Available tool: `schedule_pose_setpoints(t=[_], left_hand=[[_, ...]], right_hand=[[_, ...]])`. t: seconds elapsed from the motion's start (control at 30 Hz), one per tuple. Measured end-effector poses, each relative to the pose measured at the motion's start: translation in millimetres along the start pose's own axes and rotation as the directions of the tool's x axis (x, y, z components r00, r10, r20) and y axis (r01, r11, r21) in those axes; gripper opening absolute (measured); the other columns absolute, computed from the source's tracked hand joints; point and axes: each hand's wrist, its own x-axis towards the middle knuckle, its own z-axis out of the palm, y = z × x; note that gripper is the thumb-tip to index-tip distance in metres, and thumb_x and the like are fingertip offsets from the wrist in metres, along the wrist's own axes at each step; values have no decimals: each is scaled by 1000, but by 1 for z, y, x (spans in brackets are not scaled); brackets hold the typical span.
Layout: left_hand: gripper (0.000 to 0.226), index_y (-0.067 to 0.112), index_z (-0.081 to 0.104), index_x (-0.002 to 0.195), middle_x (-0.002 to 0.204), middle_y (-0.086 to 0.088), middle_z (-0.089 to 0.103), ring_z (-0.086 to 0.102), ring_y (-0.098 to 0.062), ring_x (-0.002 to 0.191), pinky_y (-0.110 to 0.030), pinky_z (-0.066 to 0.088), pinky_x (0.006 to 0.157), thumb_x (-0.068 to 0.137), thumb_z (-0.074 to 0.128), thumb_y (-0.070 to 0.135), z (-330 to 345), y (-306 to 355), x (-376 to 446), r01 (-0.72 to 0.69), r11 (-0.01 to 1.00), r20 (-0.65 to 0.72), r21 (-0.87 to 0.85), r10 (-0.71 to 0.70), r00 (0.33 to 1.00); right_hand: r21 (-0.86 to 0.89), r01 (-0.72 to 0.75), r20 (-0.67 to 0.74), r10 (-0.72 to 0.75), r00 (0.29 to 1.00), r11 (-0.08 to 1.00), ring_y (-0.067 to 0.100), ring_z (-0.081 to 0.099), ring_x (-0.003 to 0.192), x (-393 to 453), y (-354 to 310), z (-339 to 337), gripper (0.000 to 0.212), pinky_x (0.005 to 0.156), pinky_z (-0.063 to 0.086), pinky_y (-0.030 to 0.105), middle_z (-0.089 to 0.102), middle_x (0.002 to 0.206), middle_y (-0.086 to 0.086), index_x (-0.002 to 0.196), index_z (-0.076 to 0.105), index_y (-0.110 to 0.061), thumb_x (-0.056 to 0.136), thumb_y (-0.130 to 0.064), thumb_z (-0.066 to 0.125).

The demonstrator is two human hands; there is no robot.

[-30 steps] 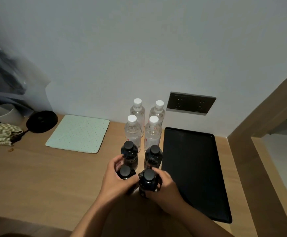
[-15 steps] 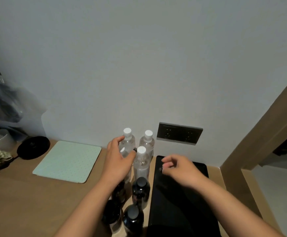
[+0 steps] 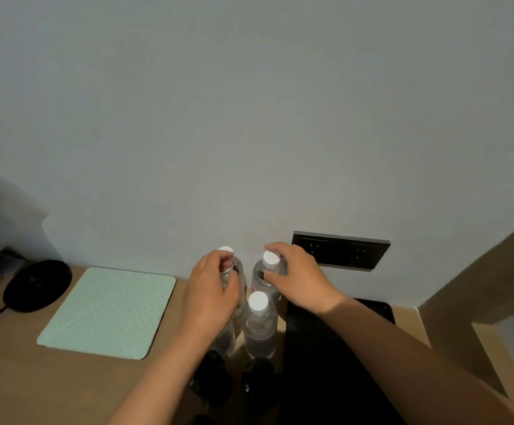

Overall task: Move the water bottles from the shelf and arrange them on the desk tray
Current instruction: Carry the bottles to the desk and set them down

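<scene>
The left hand [image 3: 211, 297] and right hand [image 3: 298, 279] each wrap fingers around a clear, white-capped water bottle [image 3: 269, 271]. Just below the fingers stands another bottle [image 3: 259, 325]. The black tray [image 3: 326, 363] lies on the wooden desk [image 3: 35, 378] by a pale wall [image 3: 249, 118].

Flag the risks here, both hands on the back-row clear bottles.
1. The left hand and right hand reach over the front clear bottle; lifting the back bottles could topple it.
2. Dark bottles stand close below the forearms and may get knocked.
3. The black tray rim could catch a bottle base.
</scene>
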Motion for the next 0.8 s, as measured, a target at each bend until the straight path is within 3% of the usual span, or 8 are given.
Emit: schedule_pose_setpoints(t=[0.23, 0.43, 0.57, 0.67, 0.8], left_hand=[[19, 22, 58, 107, 101, 7, 58, 53, -9, 95, -16, 38, 74, 92, 50, 14, 5, -25, -13, 104, 993, 51, -57, -101, 994], [19, 26, 60, 101, 96, 12, 62, 56, 1, 85, -11, 39, 68, 86, 57, 15, -3, -28, -13, 111, 986, 77, -128, -102, 992], [21, 30, 60, 102, 102, 14, 63, 58, 4, 93, -22, 49, 78, 84, 64, 19, -12, -22, -13, 84, 970, -8, -229, -88, 996], [27, 31, 57, 106, 108, 16, 60, 54, 7, 98, -19, 47, 83, 83, 67, 19, -19, -2, -14, 33, 956, -50, -292, -50, 998], [52, 35, 44, 123, 120, 18, 53, 51, 3, 110, -13, 41, 87, 80, 71, 22, -26, 30, -14, -78, 920, 1, -383, 85, 996]], right_hand=[[-11, 10, -123, -11, 992, 1000, 17, 55, 95, 7, 4, 16, 25, 79, 46, 28, 61, 109, 2, 115, 53, -19, 91, -24, 58], [4, 22, -156, -21, 988, 1000, 20, 57, 101, -2, 3, 6, 26, 89, 48, 39, 62, 114, 3, 119, 54, -21, 93, -22, 52], [37, 151, -243, -138, 960, 988, 13, 57, 110, -12, -12, -20, 32, 94, 48, 39, 61, 123, -5, 125, 53, -26, 93, -24, 52], [57, 284, -237, -263, 935, 957, 11, 56, 114, -20, -35, -51, 34, 96, 48, 42, 59, 126, -6, 126, 54, -26, 93, -18, 52], [101, 405, -220, -377, 900, 909, 7, 53, 118, -36, -71, -97, 39, 100, 47, 35, 58, 126, -9, 128, 53, -27, 93, -10, 50]])
